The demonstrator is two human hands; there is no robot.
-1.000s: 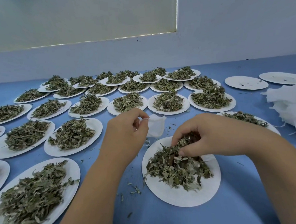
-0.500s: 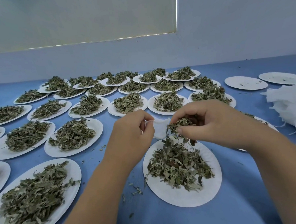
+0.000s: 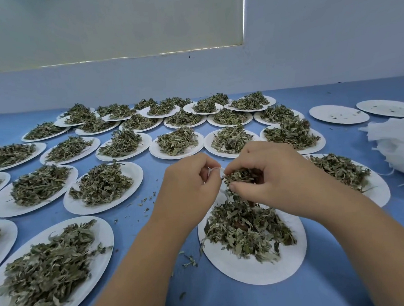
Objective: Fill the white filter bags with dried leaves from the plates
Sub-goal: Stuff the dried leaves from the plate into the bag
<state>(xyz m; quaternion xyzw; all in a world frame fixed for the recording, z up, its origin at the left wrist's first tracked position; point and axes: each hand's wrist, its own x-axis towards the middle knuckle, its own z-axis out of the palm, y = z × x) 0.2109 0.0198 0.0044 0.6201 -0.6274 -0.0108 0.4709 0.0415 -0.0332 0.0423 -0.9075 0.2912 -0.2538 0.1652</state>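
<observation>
Above the near plate (image 3: 256, 269) | my left hand (image 3: 188, 181) pinches the white filter bag (image 3: 213, 171); right hand (image 3: 277, 184) fingers clamp dried leaves (image 3: 238, 177) beside it | risk, I judge: narrow opening, leaves spill onto table (image 3: 344, 292).

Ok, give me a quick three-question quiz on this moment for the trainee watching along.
1. True or false: the right hand pinches a tuft of dried green leaves above the near round white paper plate.
2. What holds the small white filter bag?
A. the left hand
B. nothing, it lies flat on a plate
C. nothing, it hangs from the wall
3. Fill in: the two nearly bare white paper plates lie at the far ____ of the blue table.

Key: 1 true; 2 A; 3 right.
</observation>
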